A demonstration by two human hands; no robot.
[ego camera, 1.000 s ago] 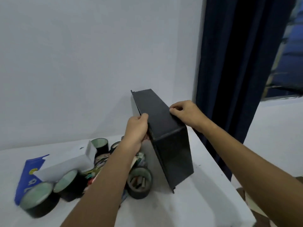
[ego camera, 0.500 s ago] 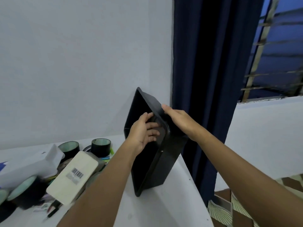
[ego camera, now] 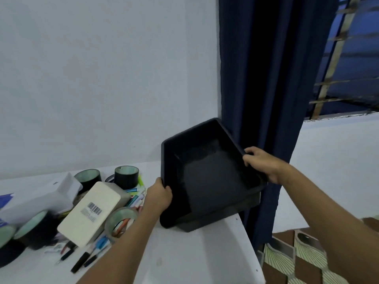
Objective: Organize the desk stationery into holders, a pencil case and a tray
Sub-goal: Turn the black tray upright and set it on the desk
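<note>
Gripping a black tray (ego camera: 207,177) by its two side rims, a person tilts it, open side up, over the right end of a white desk (ego camera: 184,261), its near lower edge at or just above the desktop. The left hand (ego camera: 159,198) curls over the left rim; the right hand (ego camera: 261,163) clasps the right rim, fingers hooked inside the wall. The tray looks empty. Just beside it to the left lies the unsorted stationery: rolls of tape (ego camera: 126,177), a white box with a barcode (ego camera: 90,213), and loose pens and markers (ego camera: 131,199) scattered under and around them. A dark blue curtain (ego camera: 266,78) hangs close behind the tray. The step in hand appears to be setting out the tray, with sorting not yet begun. The next move calls for laying it flat, clear of the desk's right edge, before either hand lets go.
</note>
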